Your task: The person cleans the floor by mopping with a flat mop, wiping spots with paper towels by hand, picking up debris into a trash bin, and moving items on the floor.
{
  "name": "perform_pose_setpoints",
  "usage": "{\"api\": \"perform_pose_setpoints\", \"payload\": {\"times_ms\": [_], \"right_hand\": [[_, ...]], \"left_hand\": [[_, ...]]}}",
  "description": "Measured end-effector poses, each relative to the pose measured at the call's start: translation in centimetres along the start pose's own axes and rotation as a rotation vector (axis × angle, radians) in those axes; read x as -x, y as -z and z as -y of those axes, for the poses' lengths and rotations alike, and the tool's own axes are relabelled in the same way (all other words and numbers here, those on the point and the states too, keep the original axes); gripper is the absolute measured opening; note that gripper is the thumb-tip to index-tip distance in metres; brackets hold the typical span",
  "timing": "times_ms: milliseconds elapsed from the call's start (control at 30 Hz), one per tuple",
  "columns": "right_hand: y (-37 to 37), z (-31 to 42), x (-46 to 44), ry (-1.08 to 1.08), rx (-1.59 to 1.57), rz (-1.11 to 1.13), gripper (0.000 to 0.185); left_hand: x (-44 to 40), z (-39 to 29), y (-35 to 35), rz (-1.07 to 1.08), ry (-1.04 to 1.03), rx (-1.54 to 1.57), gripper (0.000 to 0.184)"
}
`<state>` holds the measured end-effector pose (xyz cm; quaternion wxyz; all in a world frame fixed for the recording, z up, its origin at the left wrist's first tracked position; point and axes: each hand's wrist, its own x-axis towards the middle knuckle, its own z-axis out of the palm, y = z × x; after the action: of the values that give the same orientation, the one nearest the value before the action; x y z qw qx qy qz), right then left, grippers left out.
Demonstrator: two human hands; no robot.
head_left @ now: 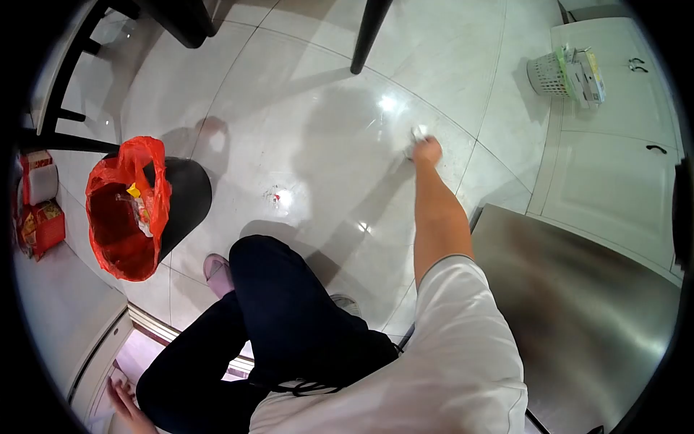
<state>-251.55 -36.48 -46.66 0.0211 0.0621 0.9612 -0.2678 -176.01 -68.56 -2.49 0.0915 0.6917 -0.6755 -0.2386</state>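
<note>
My right hand (428, 150) reaches out to the glossy tiled floor and is closed on a white tissue (418, 134), pressed against the tiles. Wet-looking streaks show on the floor beside it. A small red-and-white smear of debris (275, 195) lies on the tiles to the left of that hand. At the lower left, my left hand (126, 409) is beside my bent knee, its visible fingers stretched out and holding nothing that I can see.
A black bin (189, 199) with a red bag (137, 253) stands at left. Red packages (42, 228) lie behind it. Dark furniture legs (369, 36) rise above. At right are a white basket (547, 75), white cabinets (614, 173) and a steel-coloured panel (578, 311).
</note>
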Motion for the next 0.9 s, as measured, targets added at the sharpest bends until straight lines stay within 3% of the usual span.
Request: {"api": "perform_pose_setpoints", "payload": {"times_ms": [33,100,133,167,233,267,333,433,533,567,600,700,767,800,900], "right_hand": [[-2.6,1.7,0.1,0.028,-0.033,0.030,0.018],[-6.9,5.7,3.0,0.392,0.156,0.115,0.016],[-7.6,8.3,6.0,0.433,0.120,0.125,0.014],[-7.4,10.5,9.2,0.480,0.080,0.137,0.012],[-7.7,12.4,13.9,0.529,-0.043,0.264,0.011],[-8.2,12.8,16.0,0.548,-0.055,0.284,0.011],[-9.0,12.7,19.8,0.707,-0.016,0.460,0.014],[-8.8,13.7,24.4,0.784,-0.065,0.615,0.015],[-12.1,16.7,22.0,0.915,0.010,0.462,0.015],[-12.6,19.0,20.7,0.783,-0.025,0.415,0.016],[-15.1,19.9,18.4,0.792,-0.035,0.314,0.018],[-14.7,24.8,18.0,0.650,0.132,0.440,0.024],[-16.4,26.1,19.4,0.709,0.139,0.525,0.024],[-17.2,26.2,21.1,0.865,0.136,0.539,0.022],[-18.1,26.8,26.2,1.055,0.032,0.633,0.017]], "left_hand": [[0.8,3.5,1.0,0.001,0.008,-0.006,0.047],[2.3,9.9,1.4,-0.133,0.263,0.711,0.048],[3.6,7.5,-0.1,-0.154,-0.265,0.076,0.047],[3.4,6.4,-0.4,-0.167,-0.251,0.077,0.047],[3.1,4.4,-0.1,-0.109,0.119,0.596,0.044],[3.8,0.4,-1.8,-0.192,0.105,0.568,0.038],[4.0,-0.7,-2.2,-0.193,0.119,0.584,0.035],[4.7,-2.4,-3.3,-0.201,0.098,0.643,0.033],[5.3,-3.6,-3.8,-0.210,0.127,0.680,0.033],[5.8,-3.7,-3.6,-0.192,0.142,0.672,0.033],[6.1,-3.2,-3.3,-0.171,0.142,0.645,0.034],[7.2,-2.5,-2.9,-0.241,0.204,0.608,0.034],[7.6,-1.5,-2.6,-0.271,0.229,0.589,0.035],[7.6,-1.1,-2.4,-0.281,0.233,0.578,0.035],[7.5,0.4,-2.2,-0.286,0.260,0.599,0.035]]}}
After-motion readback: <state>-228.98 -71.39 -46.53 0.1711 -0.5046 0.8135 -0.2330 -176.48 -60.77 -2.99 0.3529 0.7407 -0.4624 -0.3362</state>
